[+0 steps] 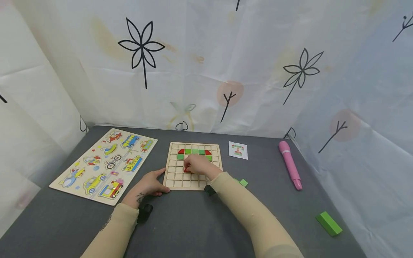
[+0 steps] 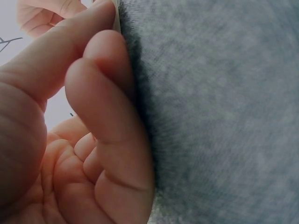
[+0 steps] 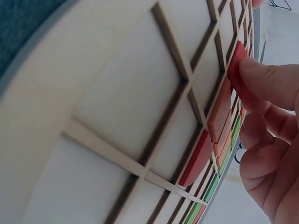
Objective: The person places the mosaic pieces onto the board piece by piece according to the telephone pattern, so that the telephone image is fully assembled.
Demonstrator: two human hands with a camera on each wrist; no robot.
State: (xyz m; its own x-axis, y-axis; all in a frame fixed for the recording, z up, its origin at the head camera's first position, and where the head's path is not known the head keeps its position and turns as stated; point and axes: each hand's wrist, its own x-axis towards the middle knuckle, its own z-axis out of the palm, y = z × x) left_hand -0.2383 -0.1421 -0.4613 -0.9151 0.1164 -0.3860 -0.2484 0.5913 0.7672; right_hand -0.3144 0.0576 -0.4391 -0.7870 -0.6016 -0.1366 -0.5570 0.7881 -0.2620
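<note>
A wooden grid board (image 1: 176,183) lies on the dark table, with red and green tiles set in its upper cells. At its lower left, my left hand (image 1: 151,184) touches the edge, index finger along the side and thumb at the bottom corner. Over the middle of the board, my right hand (image 1: 200,165) pinches a red tile (image 3: 236,70) between thumb and fingers, tilted up against the grid. Beside it in the right wrist view sit orange-red tiles (image 3: 219,112) and a red tile with a curved edge (image 3: 196,159). The fingers partly cover the held tile.
A picture puzzle board (image 1: 106,169) lies to the left. Right of the grid board is a small pattern card (image 1: 238,149), with loose green tiles (image 1: 243,182) below it, partly behind the right sleeve. Further right are a pink marker (image 1: 290,165) and a green block (image 1: 329,223).
</note>
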